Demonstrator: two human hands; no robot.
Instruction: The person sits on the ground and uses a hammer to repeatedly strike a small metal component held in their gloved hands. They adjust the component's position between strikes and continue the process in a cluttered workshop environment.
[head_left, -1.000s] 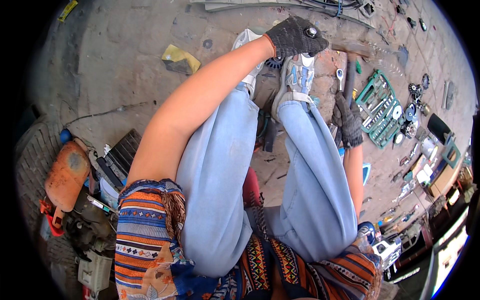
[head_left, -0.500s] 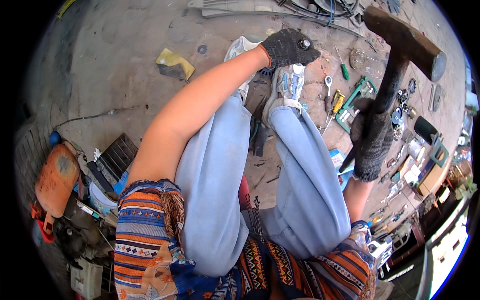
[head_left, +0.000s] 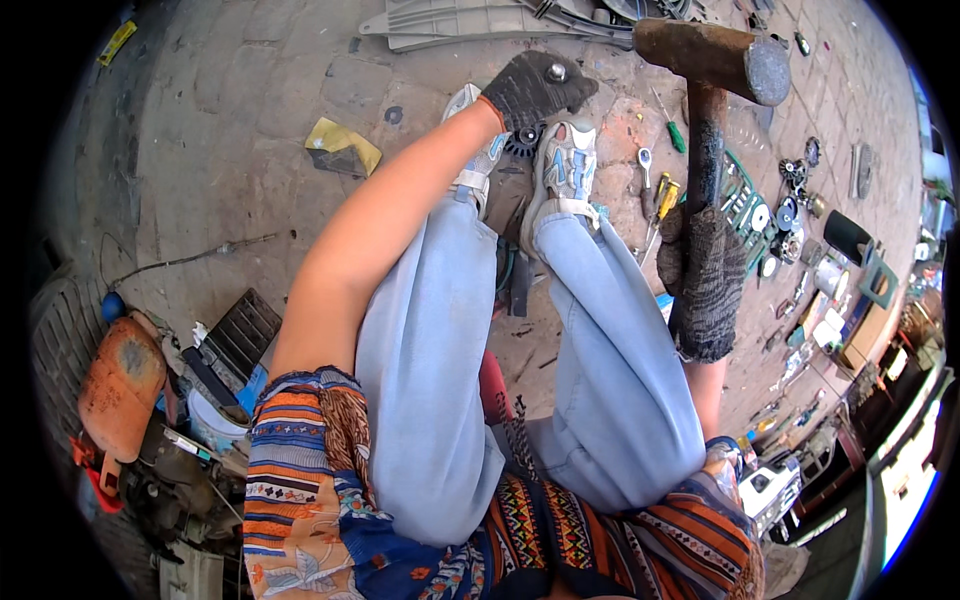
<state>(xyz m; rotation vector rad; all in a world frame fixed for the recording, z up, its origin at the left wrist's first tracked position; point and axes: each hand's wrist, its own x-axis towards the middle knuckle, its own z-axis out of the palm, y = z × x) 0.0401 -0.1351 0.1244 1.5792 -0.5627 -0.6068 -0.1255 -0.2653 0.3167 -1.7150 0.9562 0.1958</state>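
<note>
My left hand (head_left: 530, 92), in a dark knit glove, is closed around an upright metal rod (head_left: 556, 72). Only its round shiny top shows above the fist; its lower part is hidden. Just below that hand, between my shoes, sits a dark toothed gear part (head_left: 523, 140), partly covered. My right hand (head_left: 708, 285), gloved as well, grips the handle of a heavy hammer (head_left: 712, 60). The worn, rusty hammer head is raised to the right of my left fist, apart from the rod.
Right of my shoes lie a ratchet (head_left: 645, 170), screwdrivers (head_left: 668, 198) and a green socket case (head_left: 745, 205). Several metal parts (head_left: 792, 215) are scattered farther right. A grey plastic panel (head_left: 460, 25) lies at the far side, yellow sandpaper (head_left: 343, 148) at left.
The hammer has swung left, nearer my left fist, and its handle stands straighter. My left hand keeps its hold on the rod. The whole view has shifted slightly.
</note>
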